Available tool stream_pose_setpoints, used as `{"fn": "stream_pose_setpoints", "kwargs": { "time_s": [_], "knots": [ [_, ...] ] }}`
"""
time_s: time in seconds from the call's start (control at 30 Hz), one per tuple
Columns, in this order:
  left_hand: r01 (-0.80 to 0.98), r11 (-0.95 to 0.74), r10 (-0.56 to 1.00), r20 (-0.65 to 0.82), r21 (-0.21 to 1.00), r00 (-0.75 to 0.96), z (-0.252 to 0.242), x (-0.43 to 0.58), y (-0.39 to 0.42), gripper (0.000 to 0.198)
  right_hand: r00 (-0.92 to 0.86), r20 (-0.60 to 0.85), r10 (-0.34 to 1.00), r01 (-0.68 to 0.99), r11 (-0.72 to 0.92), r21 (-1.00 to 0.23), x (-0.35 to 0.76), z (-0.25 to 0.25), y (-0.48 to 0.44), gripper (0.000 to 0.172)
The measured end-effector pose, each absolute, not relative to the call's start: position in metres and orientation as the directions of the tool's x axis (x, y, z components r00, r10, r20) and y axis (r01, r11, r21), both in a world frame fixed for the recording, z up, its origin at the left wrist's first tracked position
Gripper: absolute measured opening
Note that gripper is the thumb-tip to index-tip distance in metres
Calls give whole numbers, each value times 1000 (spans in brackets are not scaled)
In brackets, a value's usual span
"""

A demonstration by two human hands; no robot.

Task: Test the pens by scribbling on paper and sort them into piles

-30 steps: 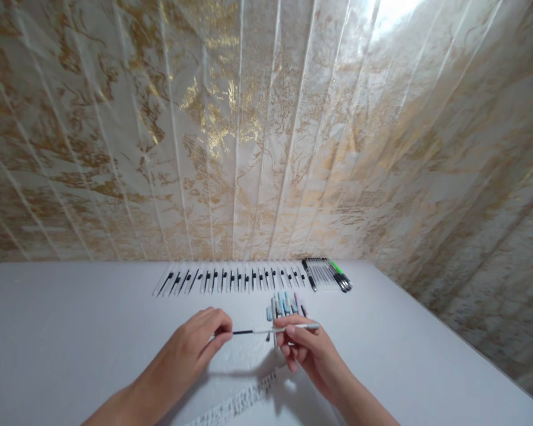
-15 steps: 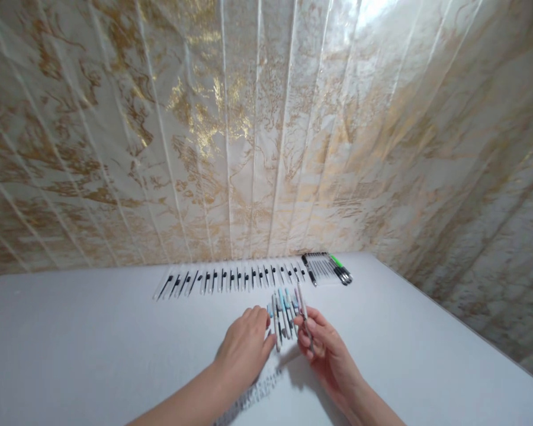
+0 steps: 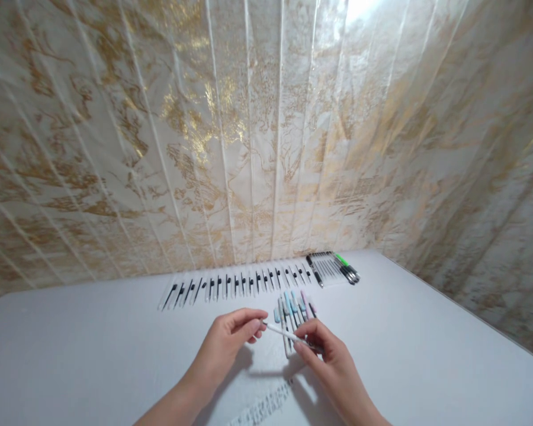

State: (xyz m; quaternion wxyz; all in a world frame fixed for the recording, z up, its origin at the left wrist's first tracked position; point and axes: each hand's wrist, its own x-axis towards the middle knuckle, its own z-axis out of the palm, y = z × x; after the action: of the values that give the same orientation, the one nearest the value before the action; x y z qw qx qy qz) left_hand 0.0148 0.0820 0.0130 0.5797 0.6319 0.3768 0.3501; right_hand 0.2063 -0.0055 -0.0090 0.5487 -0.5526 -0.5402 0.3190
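Note:
A slim white pen is stretched between my two hands, tilted down to the right. My left hand pinches its left end between thumb and fingertips. Thumb and fingers of my right hand are closed round its other end, which they partly hide. Just behind the pen lies a small group of pens with white, light blue and pink parts, side by side on the white table. My right hand covers the near ends of some of them.
Along the back runs a long row of clear pen sleeves with black parts. To its right lie several black pens and a bright green one. Printed marks show near the front. A gold-patterned curtain hangs behind the table.
My right hand has turned the pen from nearly upright to nearly level and brought it left. My left hand has left the group of pens and taken hold of the pen's left end.

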Motion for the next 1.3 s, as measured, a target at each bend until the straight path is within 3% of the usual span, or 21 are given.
{"fn": "stream_pose_setpoints", "kwargs": {
  "time_s": [0.1,0.23,0.67,1.0,1.3],
  "knots": [
    [-158,168,894,-83,973,439,10,13,79,26,189,267,945,326,196,-925,207,-11,-5,22],
    [-259,258,890,-124,931,440,11,16,71,29,184,281,942,369,199,-908,211,-13,-4,20],
    [-257,256,908,-141,932,394,19,20,63,29,191,291,937,384,202,-901,206,-7,-7,17],
    [-56,24,917,0,998,400,23,22,56,15,193,302,934,390,209,-897,203,-4,-10,10],
    [-99,31,917,11,995,399,24,22,57,13,157,115,981,312,61,-948,212,-2,-3,41]
  ]
}}
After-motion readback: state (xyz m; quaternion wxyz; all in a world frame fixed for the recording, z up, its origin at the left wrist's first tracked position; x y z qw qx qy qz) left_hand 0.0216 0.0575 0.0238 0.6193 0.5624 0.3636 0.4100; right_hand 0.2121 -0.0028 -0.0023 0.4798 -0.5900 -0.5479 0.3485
